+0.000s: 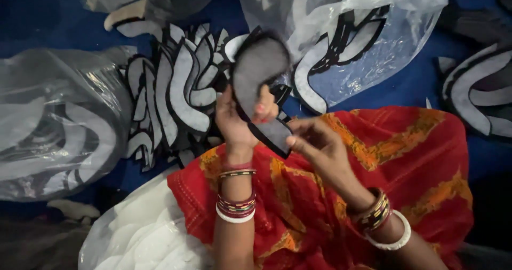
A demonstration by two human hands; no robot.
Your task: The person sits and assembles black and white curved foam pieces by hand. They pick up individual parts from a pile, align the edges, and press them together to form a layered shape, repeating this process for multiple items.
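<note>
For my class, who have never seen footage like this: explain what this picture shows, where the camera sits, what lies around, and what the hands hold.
There is no machine here. One camera, worn on a person's head, looks down at their own two bare hands. The left hand and right hand together hold a curved grey cut piece with a black edge above a red and orange cloth that covers the lap. On the blue surface lies a pile of similar grey curved pieces. Clear plastic bags hold more of them, and a bag of white pieces sits at the lower left.
</note>
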